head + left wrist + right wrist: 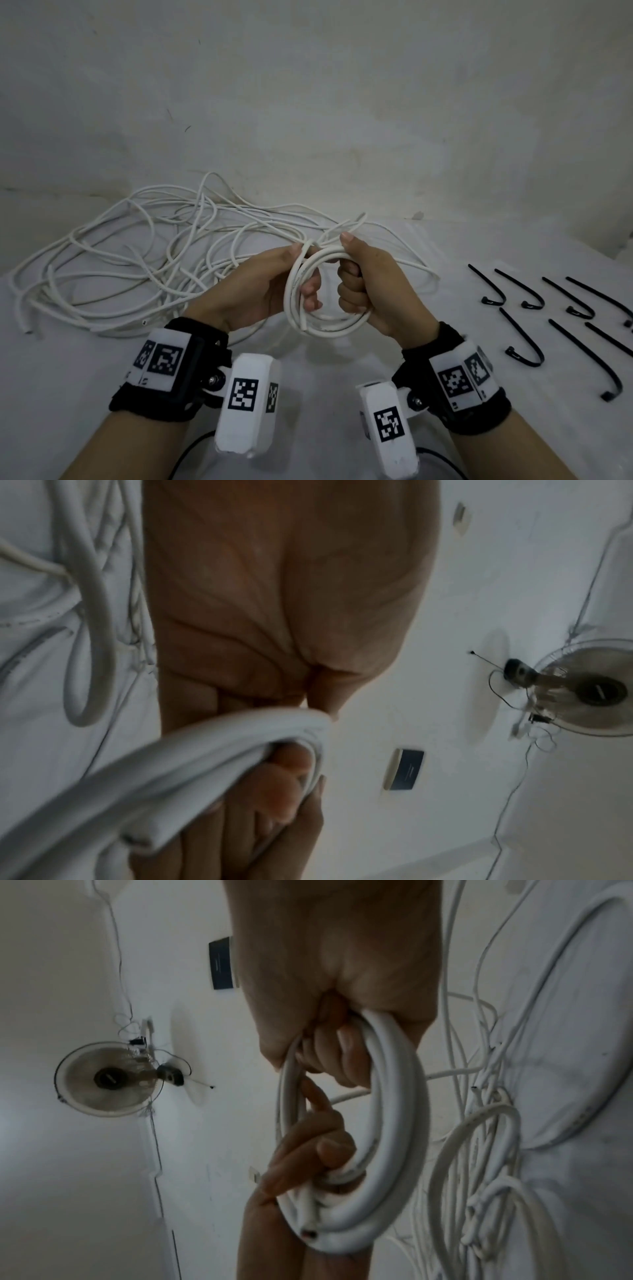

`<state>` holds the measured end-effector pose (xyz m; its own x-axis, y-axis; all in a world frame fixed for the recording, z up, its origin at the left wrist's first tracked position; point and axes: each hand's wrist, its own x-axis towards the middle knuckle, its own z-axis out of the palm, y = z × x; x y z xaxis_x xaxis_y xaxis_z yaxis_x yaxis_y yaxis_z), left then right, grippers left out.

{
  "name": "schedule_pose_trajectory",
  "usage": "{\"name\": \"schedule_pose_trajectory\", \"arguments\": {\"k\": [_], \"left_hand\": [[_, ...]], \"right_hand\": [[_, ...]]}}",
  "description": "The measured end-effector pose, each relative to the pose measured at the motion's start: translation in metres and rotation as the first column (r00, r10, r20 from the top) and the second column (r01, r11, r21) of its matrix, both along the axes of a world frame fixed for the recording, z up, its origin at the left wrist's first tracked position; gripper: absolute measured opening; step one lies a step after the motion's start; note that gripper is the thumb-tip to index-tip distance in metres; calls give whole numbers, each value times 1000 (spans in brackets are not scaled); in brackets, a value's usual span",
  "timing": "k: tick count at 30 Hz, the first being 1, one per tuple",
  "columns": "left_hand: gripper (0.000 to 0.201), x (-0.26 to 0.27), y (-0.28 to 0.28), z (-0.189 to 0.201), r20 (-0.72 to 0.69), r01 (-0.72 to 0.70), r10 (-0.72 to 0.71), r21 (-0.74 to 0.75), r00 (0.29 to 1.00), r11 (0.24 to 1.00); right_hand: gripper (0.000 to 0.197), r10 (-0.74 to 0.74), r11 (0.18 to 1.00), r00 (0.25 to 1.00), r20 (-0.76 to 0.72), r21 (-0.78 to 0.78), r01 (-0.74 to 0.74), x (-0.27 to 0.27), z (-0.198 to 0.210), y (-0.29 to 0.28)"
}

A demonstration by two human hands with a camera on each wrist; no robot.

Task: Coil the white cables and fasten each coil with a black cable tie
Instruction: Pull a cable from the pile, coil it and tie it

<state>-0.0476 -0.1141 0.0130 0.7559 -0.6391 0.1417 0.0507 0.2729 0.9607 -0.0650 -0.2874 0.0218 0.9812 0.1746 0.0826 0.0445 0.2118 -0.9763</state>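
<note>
Small round coil of white plastic cable (pixel 327 301) held above white table (pixel 308 370), between both hands. Left hand (pixel 270 291) curls fingers through coil's left side; right hand (pixel 373 291) fists its right side. Loose tangle of white cable (pixel 137 250) behind-left. Black hooked cable ties (pixel 548 308) lie right.

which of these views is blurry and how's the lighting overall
Head view: dim, flat light, mostly sharp; the coil and black cable ties read clearly. Left wrist view: the left hand and cable are smeared soft. Right wrist view: sharper on the right hand, with edges bent by the wide lens.
</note>
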Motion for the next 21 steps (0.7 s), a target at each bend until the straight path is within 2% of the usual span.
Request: {"name": "schedule_pose_trajectory", "arguments": {"k": [5,8,10,13,15,17,21], "left_hand": [[49,7,6,-6,-84,180,-185,-67,979,981],[40,9,4,-9,-125,305,-340,-234,932,923],[33,12,1,-10,-150,325,-391,-334,908,885],[29,16,0,-11,-186,301,-402,-409,897,861],[27,18,3,-11,-197,268,-376,-422,905,866],[26,19,4,-11,-203,255,-365,-424,909,869],[27,21,2,-14,-240,282,-424,-462,873,841]], "right_hand": [[43,-80,996,992,95,-32,83,0,-5,13],[41,-104,994,986,133,-22,107,0,-2,18],[36,-124,990,978,170,-43,133,0,2,21],[18,-140,940,931,338,-250,233,8,7,17],[28,-30,874,914,405,-433,221,17,11,13],[36,106,825,911,398,-547,143,26,19,10],[23,281,701,895,347,-711,55,43,36,5]]}}
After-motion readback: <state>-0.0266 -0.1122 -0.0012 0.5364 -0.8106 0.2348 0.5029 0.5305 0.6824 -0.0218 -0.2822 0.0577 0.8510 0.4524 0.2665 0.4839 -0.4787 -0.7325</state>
